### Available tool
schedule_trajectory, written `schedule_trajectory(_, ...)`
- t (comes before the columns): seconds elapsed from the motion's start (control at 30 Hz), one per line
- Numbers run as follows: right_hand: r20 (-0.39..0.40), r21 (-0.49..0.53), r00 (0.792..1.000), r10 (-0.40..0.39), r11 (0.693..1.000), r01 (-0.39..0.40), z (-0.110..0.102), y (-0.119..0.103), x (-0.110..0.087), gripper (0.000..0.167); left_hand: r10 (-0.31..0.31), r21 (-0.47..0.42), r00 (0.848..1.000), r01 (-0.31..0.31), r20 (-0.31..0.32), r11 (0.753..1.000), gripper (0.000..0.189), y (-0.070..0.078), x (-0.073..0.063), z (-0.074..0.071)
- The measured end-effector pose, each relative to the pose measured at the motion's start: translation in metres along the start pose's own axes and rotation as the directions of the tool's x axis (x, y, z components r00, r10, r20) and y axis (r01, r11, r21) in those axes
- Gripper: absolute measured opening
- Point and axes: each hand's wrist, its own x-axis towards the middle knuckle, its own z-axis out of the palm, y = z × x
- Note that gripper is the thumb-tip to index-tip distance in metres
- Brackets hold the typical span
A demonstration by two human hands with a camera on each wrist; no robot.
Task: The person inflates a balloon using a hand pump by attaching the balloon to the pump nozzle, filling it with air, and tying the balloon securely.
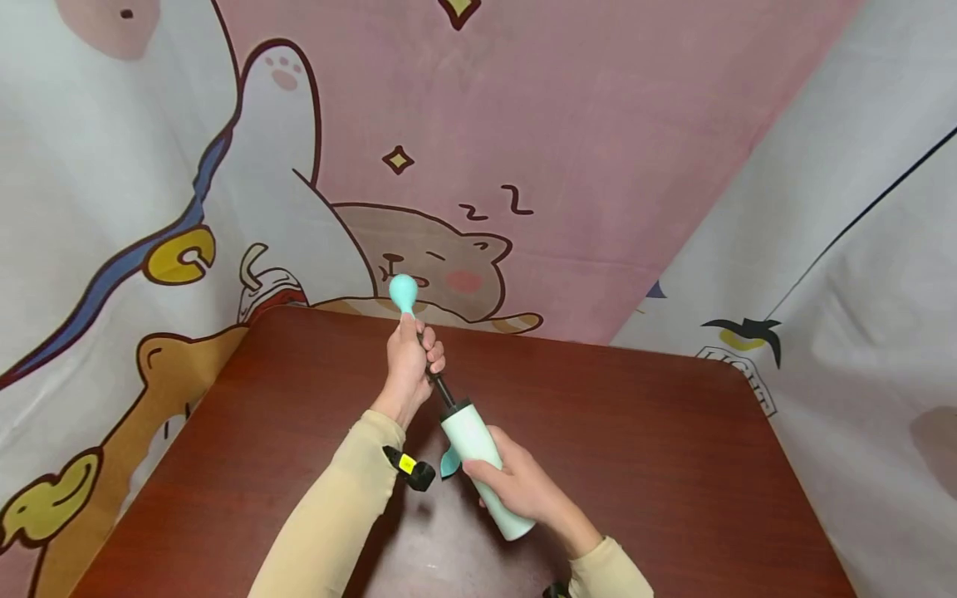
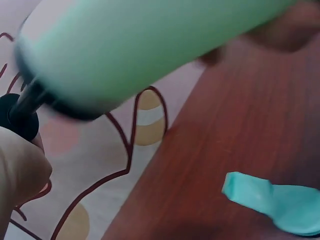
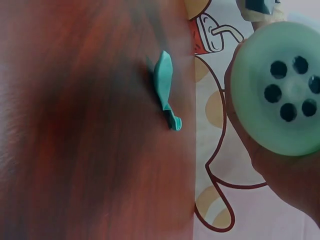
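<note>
A mint-green balloon pump (image 1: pixel 473 436) is held at a slant above the table, its black rod (image 1: pixel 444 390) drawn partly out of the barrel. My left hand (image 1: pixel 408 365) grips the upper end of the rod, thumb pointing up against the neck of a small, slightly filled turquoise balloon (image 1: pixel 404 291). Around the barrel curls my right hand (image 1: pixel 527 482). In the right wrist view the pump's round base (image 3: pixel 292 120) shows several dark holes. A second turquoise balloon (image 2: pixel 295 207), limp and flat, lies on the tabletop below the pump.
The reddish-brown wooden table (image 1: pixel 635 432) extends to both sides of the hands. Behind it hangs a pink and white cartoon curtain (image 1: pixel 598 166) close along the far edge. A black wrist camera (image 1: pixel 419 473) sits on the left sleeve.
</note>
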Motion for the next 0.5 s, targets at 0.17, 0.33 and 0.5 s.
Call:
schedule_trajectory(0.17, 0.016, -0.022, 1.000, -0.010, 1.000, 0.010, -0.006, 0.004, -0.019, 0.040, 0.012, -0.009, 1.000, -0.012, -0.011, 1.000, 0.038, 0.012, 0.007, 0.000)
schedule_trajectory(0.33, 0.035, -0.058, 0.999, 0.000, 0.998, 0.002, -0.013, 0.006, -0.032, 0.040, 0.013, -0.021, 0.999, -0.014, -0.036, 1.000, 0.038, 0.018, 0.010, 0.000)
schedule_trajectory(0.5, 0.064, -0.074, 0.998, -0.018, 0.997, 0.023, -0.021, 0.006, -0.044, 0.043, 0.016, -0.059, 0.999, -0.019, -0.052, 0.998, 0.039, 0.024, 0.013, -0.004)
